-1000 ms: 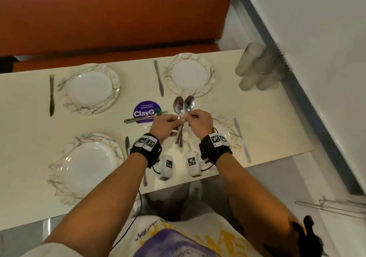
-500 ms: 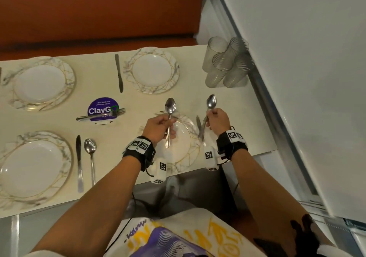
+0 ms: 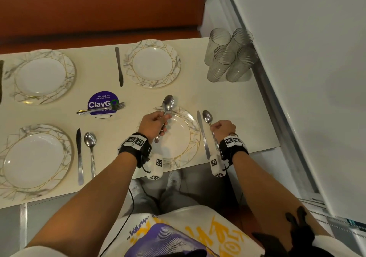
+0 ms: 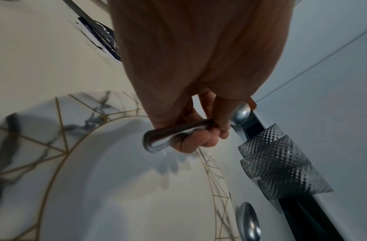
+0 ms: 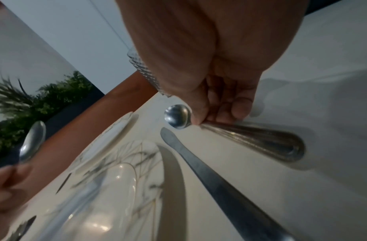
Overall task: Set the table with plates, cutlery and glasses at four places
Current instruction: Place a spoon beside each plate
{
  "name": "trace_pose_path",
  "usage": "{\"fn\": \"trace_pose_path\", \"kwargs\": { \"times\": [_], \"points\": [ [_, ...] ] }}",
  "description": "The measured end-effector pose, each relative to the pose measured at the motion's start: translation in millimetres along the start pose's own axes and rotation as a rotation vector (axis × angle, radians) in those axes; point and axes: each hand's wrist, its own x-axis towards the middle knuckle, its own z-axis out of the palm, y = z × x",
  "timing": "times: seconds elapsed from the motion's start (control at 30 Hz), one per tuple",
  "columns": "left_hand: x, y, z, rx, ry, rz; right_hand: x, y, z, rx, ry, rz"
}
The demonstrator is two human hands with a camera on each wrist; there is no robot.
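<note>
Cream counter (image 3: 227, 98) against the white wall, four plates out, the near-right plate (image 3: 190, 137) under the action. Knife (image 3: 202, 135) lies just right of it, pointing away. Right hand (image 3: 224, 128) pinches a spoon (image 3: 208, 118) parallel to that knife, just outside it, low over the counter. Left hand (image 3: 153, 125) grips another spoon (image 3: 167, 106) above the plate, bowl pointing toward the far plate (image 3: 152, 63).
</note>
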Motion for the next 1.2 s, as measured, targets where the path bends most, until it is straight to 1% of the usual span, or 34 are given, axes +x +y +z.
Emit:
{"fn": "trace_pose_path", "kwargs": {
  "times": [0.13,0.23,0.37,0.6,0.7,0.8,0.87,0.97,1.07,1.2],
  "points": [
    [0.9,-0.5,-2.4,-0.011,0.010,0.000,-0.1,3.6,2.9,-0.066,0.010,0.001],
    [3.2,-2.7,-4.6,-0.020,0.015,0.004,1.7,3.4,3.2,-0.069,0.022,0.002],
    [5.2,-5.5,-4.6,-0.027,0.027,-0.001,3.5,3.4,0.9,-0.102,0.000,0.002],
    [7.6,0.2,0.6,-0.077,0.047,-0.063,2.6,7.1,1.1,-0.084,0.015,0.014],
    [9.1,0.7,2.5,-0.056,0.042,-0.059,1.4,8.2,0.4,-0.089,0.006,0.012],
    [7.8,2.5,3.5,-0.020,0.040,-0.052,-0.8,6.1,-1.4,-0.078,0.048,-0.003],
    [6.7,5.6,3.9,0.008,0.043,-0.059,-1.3,-0.1,-2.1,-0.043,0.082,-0.044],
    [7.6,8.5,3.6,0.031,0.035,-0.064,-2.8,-23.0,-2.7,0.010,0.073,-0.192],
    [4.5,19.7,3.9,0.060,0.013,-0.056,-2.5,-60.6,-2.7,0.099,0.045,-0.346],
    [1.9,36.9,0.7,0.072,0.009,-0.022,-0.3,-116.5,-2.2,0.208,0.009,-0.474]
  ]
}}
